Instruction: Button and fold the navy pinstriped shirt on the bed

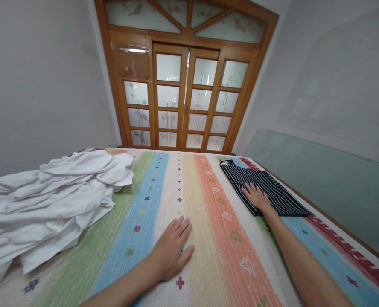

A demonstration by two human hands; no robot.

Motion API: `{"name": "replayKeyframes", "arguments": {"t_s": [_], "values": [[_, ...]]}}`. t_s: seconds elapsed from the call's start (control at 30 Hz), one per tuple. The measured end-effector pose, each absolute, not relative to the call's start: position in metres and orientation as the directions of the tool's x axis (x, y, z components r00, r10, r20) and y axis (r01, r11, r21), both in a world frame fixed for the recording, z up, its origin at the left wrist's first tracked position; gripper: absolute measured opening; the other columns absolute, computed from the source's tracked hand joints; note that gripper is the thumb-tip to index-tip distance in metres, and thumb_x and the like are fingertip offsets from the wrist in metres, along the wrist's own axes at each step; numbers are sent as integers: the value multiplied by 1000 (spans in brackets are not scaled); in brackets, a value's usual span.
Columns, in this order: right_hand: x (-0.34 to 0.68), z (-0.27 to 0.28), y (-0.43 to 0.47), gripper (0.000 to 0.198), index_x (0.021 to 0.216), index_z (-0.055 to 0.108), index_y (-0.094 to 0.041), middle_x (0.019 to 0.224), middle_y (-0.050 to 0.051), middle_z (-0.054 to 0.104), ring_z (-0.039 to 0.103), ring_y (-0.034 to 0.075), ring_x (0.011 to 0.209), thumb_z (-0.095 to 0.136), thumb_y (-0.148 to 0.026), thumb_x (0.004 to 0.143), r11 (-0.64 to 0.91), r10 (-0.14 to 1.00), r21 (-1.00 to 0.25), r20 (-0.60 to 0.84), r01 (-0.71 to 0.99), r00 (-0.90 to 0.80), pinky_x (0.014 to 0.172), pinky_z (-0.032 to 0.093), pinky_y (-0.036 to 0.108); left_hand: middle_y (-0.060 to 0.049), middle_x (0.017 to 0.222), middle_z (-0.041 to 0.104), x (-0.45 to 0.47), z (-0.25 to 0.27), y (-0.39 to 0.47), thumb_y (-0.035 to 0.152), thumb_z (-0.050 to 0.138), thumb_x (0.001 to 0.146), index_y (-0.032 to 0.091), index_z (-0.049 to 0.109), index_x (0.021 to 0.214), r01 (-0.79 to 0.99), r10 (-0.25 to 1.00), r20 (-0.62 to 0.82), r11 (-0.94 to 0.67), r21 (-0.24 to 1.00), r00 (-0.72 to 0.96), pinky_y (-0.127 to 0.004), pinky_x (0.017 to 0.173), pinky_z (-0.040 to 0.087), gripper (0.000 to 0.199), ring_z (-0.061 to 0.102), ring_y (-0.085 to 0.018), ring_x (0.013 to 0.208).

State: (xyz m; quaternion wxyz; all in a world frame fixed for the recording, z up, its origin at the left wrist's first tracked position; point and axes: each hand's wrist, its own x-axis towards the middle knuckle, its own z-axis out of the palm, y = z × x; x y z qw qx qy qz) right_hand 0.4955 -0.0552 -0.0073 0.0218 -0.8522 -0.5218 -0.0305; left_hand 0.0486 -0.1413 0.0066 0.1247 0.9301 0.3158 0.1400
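My left hand [173,247] lies flat on the striped, patterned bedspread [192,204], its fingers together and stretched out, thumb apart, with nothing held. To the right, my right hand [256,197] rests with spread fingers on a folded black garment with white stripes [272,187]. The garment lies flat near the bed's right edge, and a small white label shows at its far left corner. A crumpled white cloth [58,192] is heaped on the left side of the bed, apart from both hands.
A pale green headboard [304,157] runs along the right side of the bed against the wall. Beyond the far edge stand wooden doors [185,98] with frosted glass panes. A plain grey wall [42,85] rises on the left.
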Motion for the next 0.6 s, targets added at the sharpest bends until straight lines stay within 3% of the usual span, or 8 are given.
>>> {"name": "replayKeyframes", "arguments": {"t_s": [0.27, 0.5, 0.6], "values": [[483, -2, -58, 63, 151, 26, -21, 158, 10, 20, 26, 34, 141, 16, -49, 96, -499, 863, -28, 71, 866, 500, 111, 22, 56, -11, 154, 31, 50, 11, -143, 49, 31, 97, 14, 34, 147, 566, 633, 157, -759, 323, 759, -48, 118, 23, 61, 22, -27, 144], [469, -8, -62, 57, 143, 42, -14, 150, 17, 37, 34, 36, 136, 23, -41, 96, -488, 849, -25, 220, 873, 481, 106, 28, 58, -11, 154, 31, 50, 11, -144, 49, 30, 97, 13, 34, 146, 561, 633, 163, -757, 334, 757, -47, 119, 21, 61, 22, -27, 144], [468, -6, -60, 53, 137, 50, -12, 145, 19, 43, 39, 35, 133, 28, -35, 94, -466, 844, -86, 254, 880, 472, 105, 29, 58, -11, 153, 32, 50, 12, -144, 49, 32, 96, 14, 35, 146, 560, 633, 161, -756, 339, 757, -46, 118, 22, 61, 24, -27, 143]]}}
